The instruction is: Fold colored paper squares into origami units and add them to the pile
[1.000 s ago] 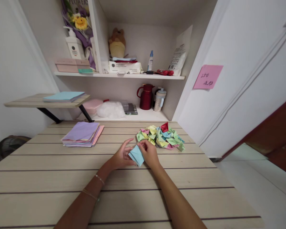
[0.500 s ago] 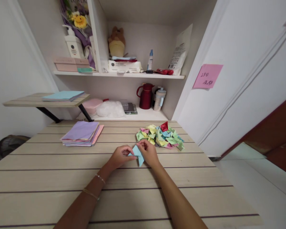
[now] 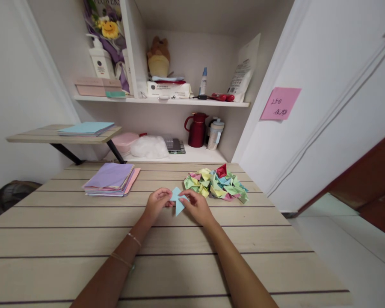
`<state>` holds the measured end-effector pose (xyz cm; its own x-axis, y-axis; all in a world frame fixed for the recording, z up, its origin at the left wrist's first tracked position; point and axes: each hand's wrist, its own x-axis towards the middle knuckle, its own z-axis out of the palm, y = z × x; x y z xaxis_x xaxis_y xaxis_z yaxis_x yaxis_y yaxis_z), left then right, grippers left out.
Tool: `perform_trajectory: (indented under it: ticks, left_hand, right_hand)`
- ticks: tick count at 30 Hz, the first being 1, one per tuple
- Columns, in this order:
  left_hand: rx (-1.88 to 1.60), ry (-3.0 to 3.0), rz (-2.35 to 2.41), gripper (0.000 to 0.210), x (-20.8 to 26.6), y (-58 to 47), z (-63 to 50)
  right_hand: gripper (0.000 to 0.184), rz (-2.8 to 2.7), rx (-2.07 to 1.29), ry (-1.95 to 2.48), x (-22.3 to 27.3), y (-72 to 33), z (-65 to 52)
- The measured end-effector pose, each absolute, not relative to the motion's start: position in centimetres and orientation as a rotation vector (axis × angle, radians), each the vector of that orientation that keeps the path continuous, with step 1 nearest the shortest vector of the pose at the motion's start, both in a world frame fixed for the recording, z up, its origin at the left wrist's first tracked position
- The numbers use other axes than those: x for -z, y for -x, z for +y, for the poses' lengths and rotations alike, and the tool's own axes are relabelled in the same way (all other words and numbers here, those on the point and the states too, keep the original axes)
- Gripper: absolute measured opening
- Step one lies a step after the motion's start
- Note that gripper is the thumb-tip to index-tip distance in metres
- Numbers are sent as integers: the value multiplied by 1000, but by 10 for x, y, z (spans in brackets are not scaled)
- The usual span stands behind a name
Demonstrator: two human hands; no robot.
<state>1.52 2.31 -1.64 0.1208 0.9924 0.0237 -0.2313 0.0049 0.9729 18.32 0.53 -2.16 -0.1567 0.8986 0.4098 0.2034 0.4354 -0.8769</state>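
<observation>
A folded light-blue sheet of paper (image 3: 178,207) is held between my two hands above the slatted table. My left hand (image 3: 158,202) pinches its left edge between thumb and fingers. From the right, my right hand (image 3: 197,207) grips it, with fingertips on its upper right part. One pointed flap hangs down toward me, and another corner sticks up between the hands. Just beyond my right hand lies a heap of folded paper pieces (image 3: 216,185) in green, yellow, pink and blue, with a red one (image 3: 221,171) on top.
At the left of the table sits a stack of coloured paper (image 3: 109,179), purple uppermost. Light-blue sheets (image 3: 86,128) lie on a small raised shelf (image 3: 35,136). At the back, a cubby holds a red jug (image 3: 197,130) and a pale cup (image 3: 215,134).
Both hands have shifted the blue paper slightly left and turned it. The right fingers moved from its top corner down to its right side, so the top point now shows.
</observation>
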Motion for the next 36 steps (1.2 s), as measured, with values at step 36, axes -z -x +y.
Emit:
perform_trajectory:
  ticks: [36]
  left_hand:
    - [-866, -1213, 902, 39, 17, -13, 19]
  right_hand:
    - [37, -1495, -895, 972, 29, -188, 13]
